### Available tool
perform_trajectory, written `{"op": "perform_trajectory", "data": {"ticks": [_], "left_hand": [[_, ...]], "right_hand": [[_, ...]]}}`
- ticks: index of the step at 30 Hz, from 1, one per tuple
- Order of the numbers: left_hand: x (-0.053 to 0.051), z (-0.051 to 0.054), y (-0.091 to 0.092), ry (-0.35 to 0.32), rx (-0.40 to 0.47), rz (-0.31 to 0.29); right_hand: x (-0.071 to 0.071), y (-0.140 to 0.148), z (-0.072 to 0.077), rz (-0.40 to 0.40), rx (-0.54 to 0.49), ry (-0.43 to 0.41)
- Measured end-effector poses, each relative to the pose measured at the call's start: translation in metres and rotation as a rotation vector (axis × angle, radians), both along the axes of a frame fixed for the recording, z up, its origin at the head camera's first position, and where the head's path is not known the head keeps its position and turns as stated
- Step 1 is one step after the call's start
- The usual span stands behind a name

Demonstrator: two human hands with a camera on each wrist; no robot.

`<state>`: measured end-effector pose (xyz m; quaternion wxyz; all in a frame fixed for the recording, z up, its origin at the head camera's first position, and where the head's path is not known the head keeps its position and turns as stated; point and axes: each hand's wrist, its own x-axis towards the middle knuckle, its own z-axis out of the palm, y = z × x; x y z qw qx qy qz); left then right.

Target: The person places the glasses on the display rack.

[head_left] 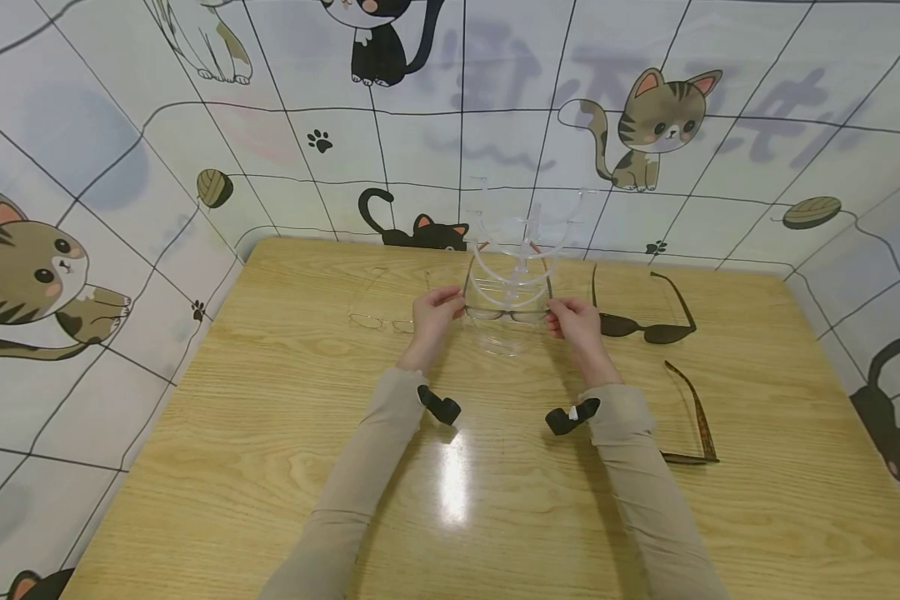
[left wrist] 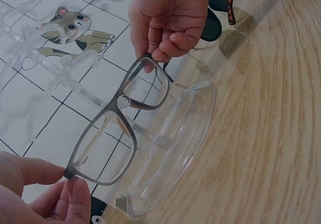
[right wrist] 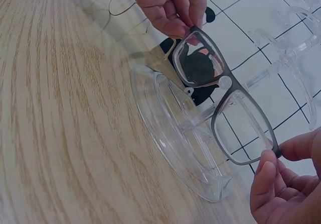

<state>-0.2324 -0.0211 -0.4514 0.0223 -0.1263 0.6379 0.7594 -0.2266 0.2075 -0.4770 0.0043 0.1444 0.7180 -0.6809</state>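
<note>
Both hands on one pair of glasses. Left hand (head_left: 437,315) pinches one front corner of the grey-framed glasses (head_left: 507,314) between thumb and fingertips, by the hinge; right hand (head_left: 579,323) pinches the opposite corner the same way. Narrow grips, nothing else held. Two-ended hold probably keeps the frame level and fingers off the lenses.

Glasses sit in front of the clear display stand (head_left: 521,271), above its base, arms unfolded and pointing toward the wall, one each side of the post; likely spread so the post fits between them. Bridge lines up with a round clear knob on the stand; can't tell if the frame's weight is on it or all in the hands.

Other eyewear lies on the table (head_left: 270,383): thin wire glasses (head_left: 366,321) left of the stand, dark sunglasses (head_left: 666,334) right, tortoiseshell glasses (head_left: 701,425) nearer the person, partly behind the right sleeve (head_left: 630,467). Placed off to the sides, seemingly to leave reach room around the stand
</note>
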Motion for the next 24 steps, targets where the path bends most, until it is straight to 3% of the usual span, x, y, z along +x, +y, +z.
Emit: {"op": "perform_trajectory", "data": {"ticks": [4, 9, 16, 24], "left_hand": [[0.000, -0.001, -0.001, -0.005, -0.003, -0.006], [0.000, -0.002, -0.002, -0.002, -0.012, -0.018], [0.006, 0.001, -0.006, 0.003, -0.054, -0.047], [0.014, 0.013, -0.015, 0.079, -0.153, -0.042]], "right_hand": [[0.012, -0.010, 0.023, -0.006, 0.028, -0.057], [0.017, -0.014, 0.035, 0.005, 0.053, -0.075], [0.029, -0.015, 0.043, 0.014, 0.130, -0.064], [0.044, -0.017, 0.047, 0.015, 0.162, -0.007]]}}
